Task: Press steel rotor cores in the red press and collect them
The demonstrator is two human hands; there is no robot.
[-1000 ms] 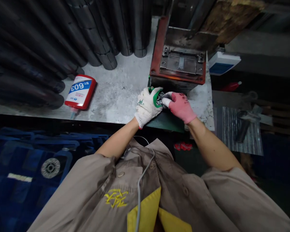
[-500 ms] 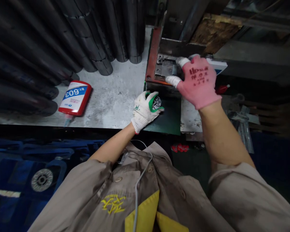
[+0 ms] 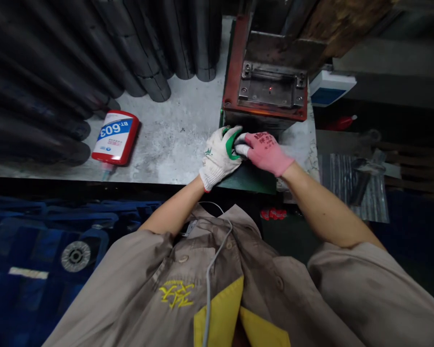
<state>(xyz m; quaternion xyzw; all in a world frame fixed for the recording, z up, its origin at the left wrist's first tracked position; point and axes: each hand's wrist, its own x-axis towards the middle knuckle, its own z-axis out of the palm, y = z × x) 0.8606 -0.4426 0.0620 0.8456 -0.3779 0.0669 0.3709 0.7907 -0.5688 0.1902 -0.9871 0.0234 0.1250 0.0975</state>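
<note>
My left hand [image 3: 222, 154], in a white glove with a green palm, is curled round a small round slotted metal core [image 3: 234, 151] over the bench's front edge. Fingers and gloves hide most of the core. My right hand [image 3: 265, 152], in a pink glove with white fingertips, meets it from the right, thumb and fingers pinched at the core; what exactly they grip is hidden. Just beyond both hands stands a metal fixture [image 3: 269, 91] on an orange-red base plate [image 3: 235, 62], a small red light spot on its bed.
A red bottle [image 3: 115, 137] labelled 603 lies on the grey bench [image 3: 169, 140] at left. Dark cylindrical stacks [image 3: 155, 82] line the back left. A white box [image 3: 332, 87] sits right of the fixture. Blue crates [image 3: 29, 255] and another slotted disc [image 3: 75, 256] are below left.
My right hand has come off the fixture, moving down and left to my left hand. The fixture's bed now shows fully. My left hand still holds the core, its face now mostly covered.
</note>
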